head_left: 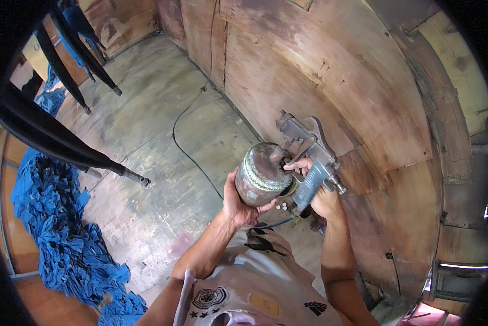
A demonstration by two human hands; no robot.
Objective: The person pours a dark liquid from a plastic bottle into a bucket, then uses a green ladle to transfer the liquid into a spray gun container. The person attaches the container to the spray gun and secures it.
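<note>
My right hand [324,202] is wrapped round the handle of a grey metal spray gun [312,182], its nozzle end pointing up and away from me. A finger of this hand reaches toward the cup's lid. Fixed to the gun's side is a round metal cup [253,182], stained, with a pale crusted band near its lid. My left hand [237,205] is closed round the lower side of that cup and bears it from the left. Cup and gun are tilted. A dark hose [279,223] comes from the bottom of the gun's handle.
Several black tapering tubes [64,144] with metal tips stick out from the left. Below them lies a long heap of blue cloth [59,228]. A thin dark cable [174,136] runs over the stained floor [146,206]. Stained wall panels [287,70] rise ahead and at right.
</note>
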